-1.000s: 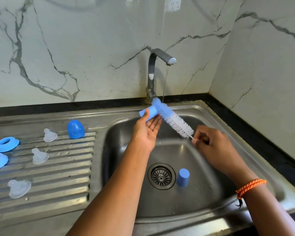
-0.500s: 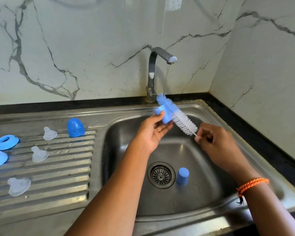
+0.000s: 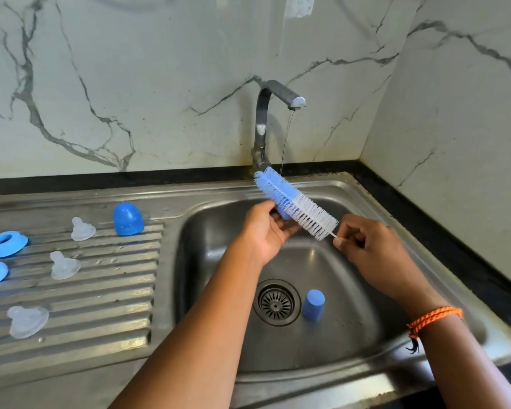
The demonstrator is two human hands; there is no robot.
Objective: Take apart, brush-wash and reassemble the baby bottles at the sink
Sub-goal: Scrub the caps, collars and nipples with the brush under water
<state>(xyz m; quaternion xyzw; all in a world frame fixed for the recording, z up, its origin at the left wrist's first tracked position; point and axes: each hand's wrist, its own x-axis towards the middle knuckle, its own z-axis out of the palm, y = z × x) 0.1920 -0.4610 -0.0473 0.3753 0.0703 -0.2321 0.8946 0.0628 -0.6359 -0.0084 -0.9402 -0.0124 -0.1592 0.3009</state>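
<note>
Right grip pinching bottle brush stem, left grip holding small blue piece (mostly hidden), tap running

Head view — close, looking down into sink.

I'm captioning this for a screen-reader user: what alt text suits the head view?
Over a steel sink, the right hand pinches a bottle brush by its stem while the left hand holds a small blue piece under its bristles; the tap is running.
</note>
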